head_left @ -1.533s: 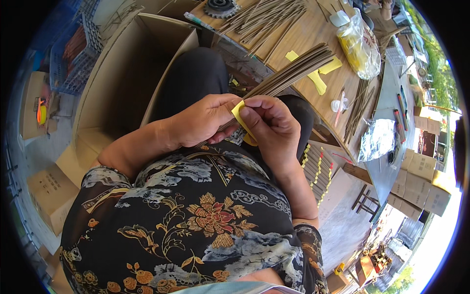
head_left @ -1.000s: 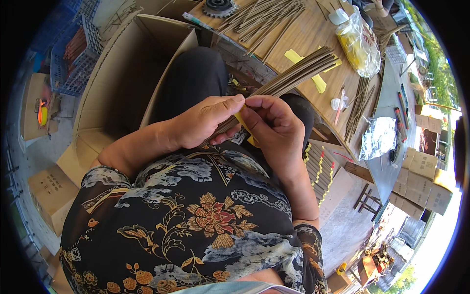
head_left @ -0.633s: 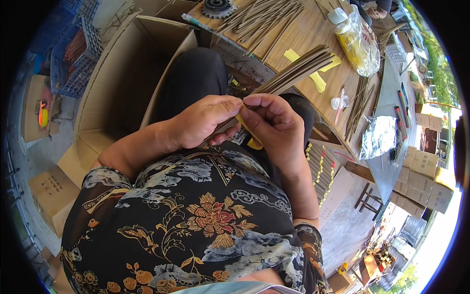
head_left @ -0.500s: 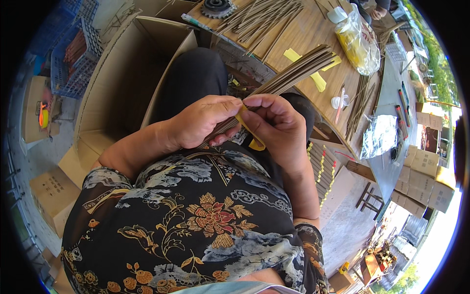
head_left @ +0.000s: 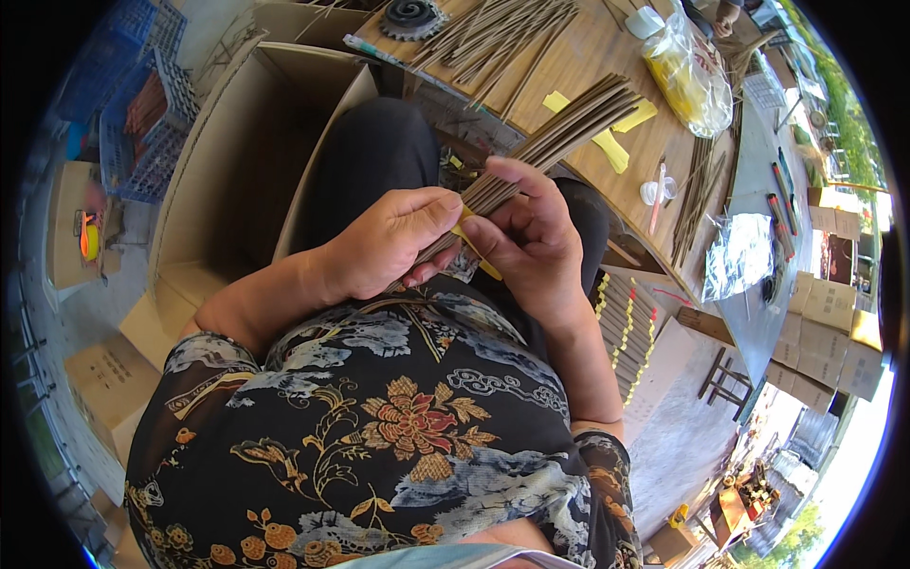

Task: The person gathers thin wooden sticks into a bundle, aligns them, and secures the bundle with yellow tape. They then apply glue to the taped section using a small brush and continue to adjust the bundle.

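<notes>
Head view: the fingers of the left hand [head_left: 403, 237] close around the lower part of a bundle of brown sticks [head_left: 569, 133], thumb pressed on top, held aslant above a seated worker's lap. The thumb of the right hand [head_left: 536, 242] lies against a yellow strip [head_left: 488, 269] at the bundle's side, its forefinger parted from it with the sticks between; its other fingers are partly hidden, and how firmly they grip cannot be told. A snug left hold should pack the sticks round and even, while a thumb drawn flat along the strip would likely smooth creases from what looks like thin paper. The sticks are slim, straight and matte, their far ends slightly uneven, reaching in view past the near edge of the wooden worktop [head_left: 597, 49]. Near that edge lie spare yellow strips [head_left: 610, 151], flat and crossed at angles; towards its left corner, loose sticks [head_left: 507, 38] fan out beside a dark, toothed disc [head_left: 412, 17]. A glossy, crumpled clear bag [head_left: 692, 81] with yellow contents sits towards the far edge, and a small round tub [head_left: 652, 193] nearer the right end. Left of the worktop gapes a stiff cardboard box [head_left: 194, 199].
</notes>
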